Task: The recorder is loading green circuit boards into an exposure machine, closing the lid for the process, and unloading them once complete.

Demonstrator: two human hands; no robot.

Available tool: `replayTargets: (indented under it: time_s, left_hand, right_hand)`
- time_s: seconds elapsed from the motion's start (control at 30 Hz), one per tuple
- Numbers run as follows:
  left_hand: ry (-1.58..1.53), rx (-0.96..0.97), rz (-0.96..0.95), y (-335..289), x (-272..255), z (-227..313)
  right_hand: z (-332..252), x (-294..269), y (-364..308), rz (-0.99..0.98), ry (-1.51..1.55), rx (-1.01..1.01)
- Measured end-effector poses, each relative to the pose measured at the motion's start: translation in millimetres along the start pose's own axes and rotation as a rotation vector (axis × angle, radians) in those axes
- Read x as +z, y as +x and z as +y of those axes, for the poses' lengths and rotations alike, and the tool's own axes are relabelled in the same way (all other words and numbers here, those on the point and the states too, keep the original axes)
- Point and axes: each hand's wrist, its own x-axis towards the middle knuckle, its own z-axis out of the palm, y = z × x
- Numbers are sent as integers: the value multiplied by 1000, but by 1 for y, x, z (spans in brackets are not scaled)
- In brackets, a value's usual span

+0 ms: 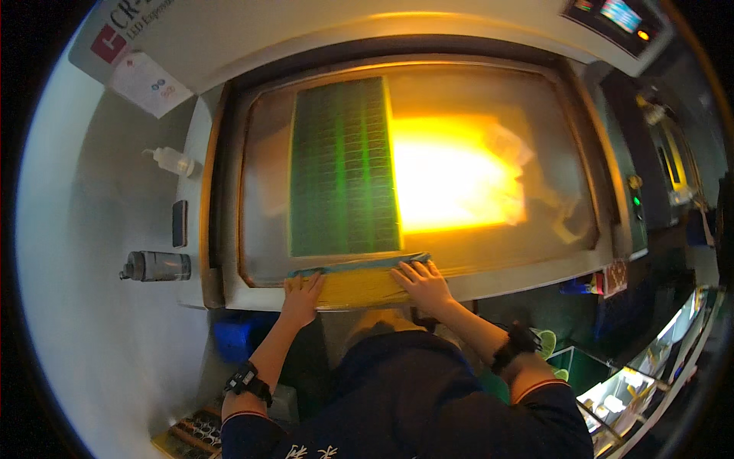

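Observation:
Near the front edge of the machine bed, a wide yellow strip with a blue-green far edge (pixel 356 286) lies between my hands; I cannot tell its exact kind. My left hand (pixel 303 291) grips its left end, fingers over the blue edge. At its right end, my right hand (pixel 422 283) does the same, fingers pointing forward and slightly apart. Just beyond is a dark green rectangular panel (pixel 344 168) with fine rows of pattern, flat on the glassy bed (pixel 264 229). Neither hand touches the panel.
Bright yellow light (pixel 455 176) glows from the bed right of the panel. A raised frame (pixel 222 183) borders the bed. On the left ledge are a squeeze bottle (pixel 173 161), a phone (pixel 180 223) and a drinking bottle (pixel 157 265). A control screen (pixel 621 15) sits at the far right.

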Motion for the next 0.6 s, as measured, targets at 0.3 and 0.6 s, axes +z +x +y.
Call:
replayTargets:
  time_s: [0.3,0.6]
  left_hand:
    - [-96,-156,-16,330,-159,-190]
    - [-384,6,408,537,-159,-329]
  right_hand:
    - [174,-36,373,-58,-55,23]
    - [275,-17,561,180,-167,87]
